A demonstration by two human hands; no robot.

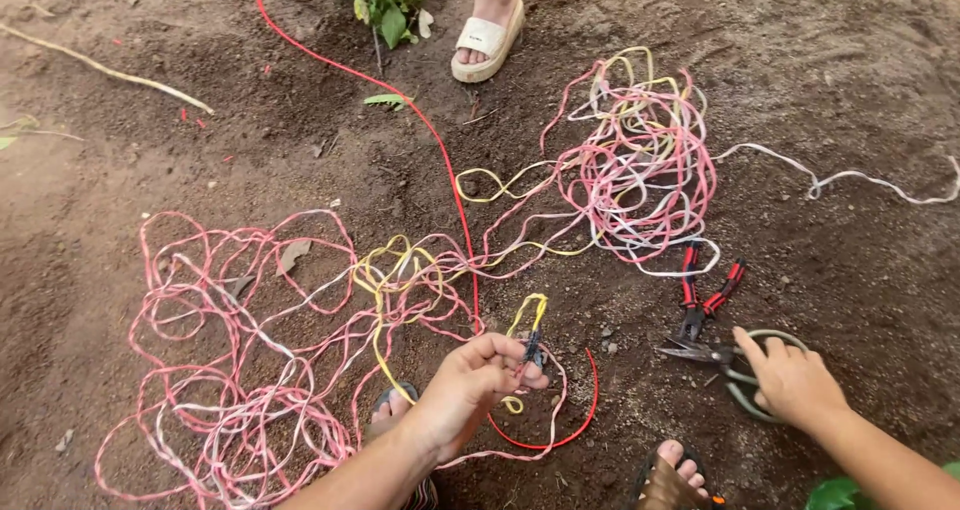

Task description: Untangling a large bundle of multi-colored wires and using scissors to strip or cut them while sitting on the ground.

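Left hand [478,378] pinches yellow wire [528,320]; right hand [792,380], fingers spread, touches pliers [700,315] (red-handled).

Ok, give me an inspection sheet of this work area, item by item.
Surface: bare brown soil, loose and lumpy.
Job's things: yellow wire pinched upright; red-handled pliers lying on the soil.
Clutter: dry leaves, a stick.
Hands: left hand closed on the yellow wire; right hand resting on a grey wire coil beside the pliers.
Cables: pink, white and yellow wire tangles; one red cable.
Surroundings: small green plant; another person's sandalled foot.
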